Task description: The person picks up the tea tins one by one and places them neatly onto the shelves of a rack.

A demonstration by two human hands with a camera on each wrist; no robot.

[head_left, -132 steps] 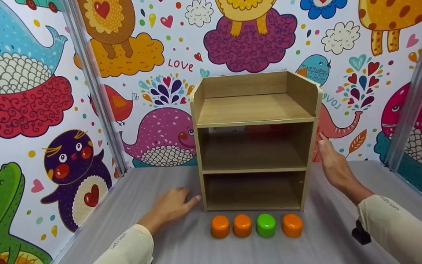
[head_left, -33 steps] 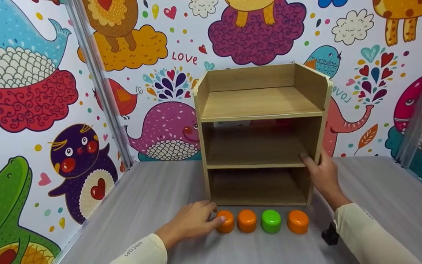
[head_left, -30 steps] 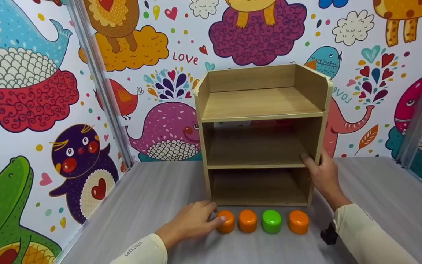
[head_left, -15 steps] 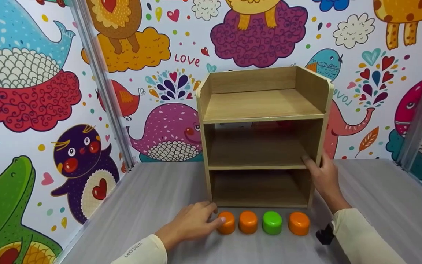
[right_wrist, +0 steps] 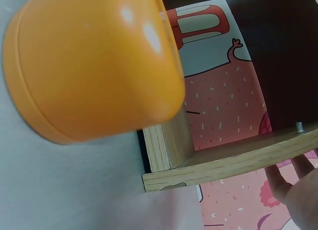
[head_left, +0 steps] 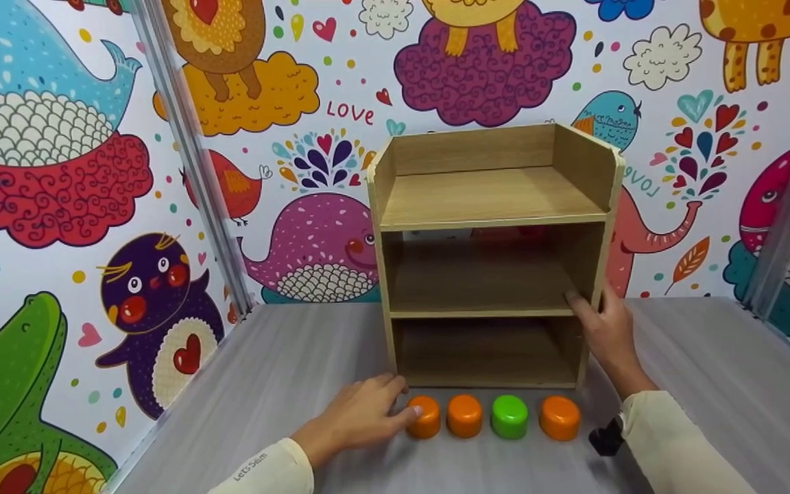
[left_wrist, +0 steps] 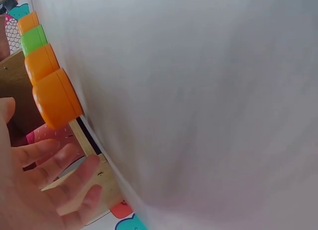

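Here's the left hand (head_left: 361,412), low over the grey table (head_left: 285,357), right beside the leftmost orange cap (head_left: 426,420); its fingers are spread loose and clasp nothing; the thumb overlaps the cap from above, though whether it touches I cannot tell; over on the other side the right hand (head_left: 606,328) grips the side panel of the wooden shelf (head_left: 494,194), thumb inside at the middle level, fingers along the outer face; the shelf stands upright behind the row, a walled top tray over two compartments; and what a tidy row it is, all on the table just in front of the shelf; after the leftmost comes a second orange cap (head_left: 464,416), then the green cap (head_left: 509,417), then, across a wider gap, the last orange cap (head_left: 560,418); both arms wear cream sleeves (head_left: 676,439), with a small black block (head_left: 606,438) at the right cuff; all around, bright printed walls (head_left: 340,41); a penguin (head_left: 145,288) to the left, a pink-purple whale (head_left: 319,233) peeping out behind the shelf.
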